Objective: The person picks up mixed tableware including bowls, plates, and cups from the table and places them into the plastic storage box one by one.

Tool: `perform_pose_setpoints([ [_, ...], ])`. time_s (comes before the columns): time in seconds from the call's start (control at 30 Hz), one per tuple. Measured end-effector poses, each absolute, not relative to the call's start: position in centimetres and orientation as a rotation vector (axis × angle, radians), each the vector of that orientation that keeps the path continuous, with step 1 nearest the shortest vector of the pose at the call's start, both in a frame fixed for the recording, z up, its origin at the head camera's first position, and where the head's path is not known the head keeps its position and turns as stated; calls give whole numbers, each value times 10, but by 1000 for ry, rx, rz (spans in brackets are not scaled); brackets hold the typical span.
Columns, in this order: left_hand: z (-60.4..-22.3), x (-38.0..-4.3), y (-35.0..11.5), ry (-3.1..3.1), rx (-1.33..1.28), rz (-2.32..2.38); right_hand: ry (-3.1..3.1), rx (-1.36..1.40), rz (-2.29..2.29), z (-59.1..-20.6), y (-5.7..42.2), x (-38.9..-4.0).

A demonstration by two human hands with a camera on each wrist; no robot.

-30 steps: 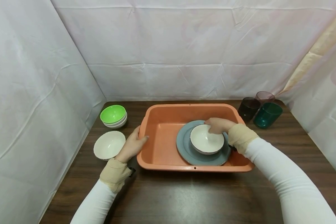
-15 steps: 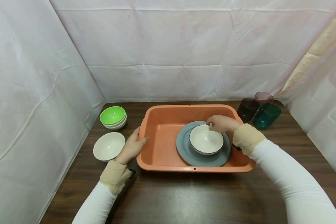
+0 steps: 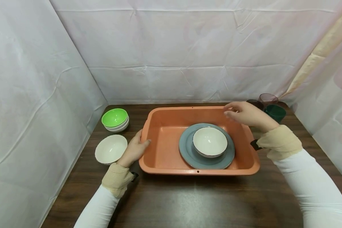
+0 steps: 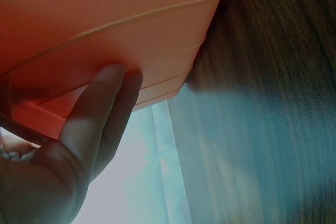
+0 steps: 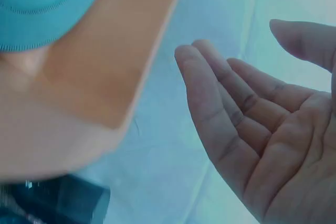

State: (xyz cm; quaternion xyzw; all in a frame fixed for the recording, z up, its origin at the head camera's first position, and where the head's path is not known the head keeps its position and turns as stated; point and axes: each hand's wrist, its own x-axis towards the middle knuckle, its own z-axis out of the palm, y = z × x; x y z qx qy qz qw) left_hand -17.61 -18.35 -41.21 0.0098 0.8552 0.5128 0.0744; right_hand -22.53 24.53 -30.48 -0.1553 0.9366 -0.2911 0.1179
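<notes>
An orange plastic basin [image 3: 165,145] sits on the table. My left hand [image 3: 134,148] grips its left rim, thumb over the inside. In the left wrist view, the fingers [image 4: 100,111] lie against the basin's outer wall. On a grey-blue plate [image 3: 188,152] in the basin's right half stands a white bowl [image 3: 210,142] with a dark rim. My right hand [image 3: 246,114] hovers over the basin's back right corner, holding nothing. Its palm and loosely bent fingers [image 5: 199,85] show in the right wrist view, apart from the basin.
Left of the basin stand a white bowl [image 3: 111,148] and a stack topped by a green bowl [image 3: 115,117]. Several tinted cups, including a teal cup [image 3: 275,112] and a pinkish cup [image 3: 268,98], are behind my right hand at the back right. White sheets [image 3: 171,57] enclose the table.
My right hand has let go of the white bowl's rim and moved up and right, off the bowl. The bowl stays on the plate. My left hand keeps its grip on the basin.
</notes>
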Motion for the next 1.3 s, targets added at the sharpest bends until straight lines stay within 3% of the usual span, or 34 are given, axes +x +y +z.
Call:
perform_pose_setpoints([
  [0.23,-412,-176,-184,2570,24,1545,2848,-319,-883,-313,276,-204],
  [0.57,-412,-175,-185,2572,47,1549,2828,-107,-996,-367,305,-178],
  [0.83,-413,-175,-185,2574,30,1551,2791,4,-1173,-397,293,-170],
  [1.3,-415,-172,-185,2559,-25,1678,2761,41,-1420,-408,282,-171],
])
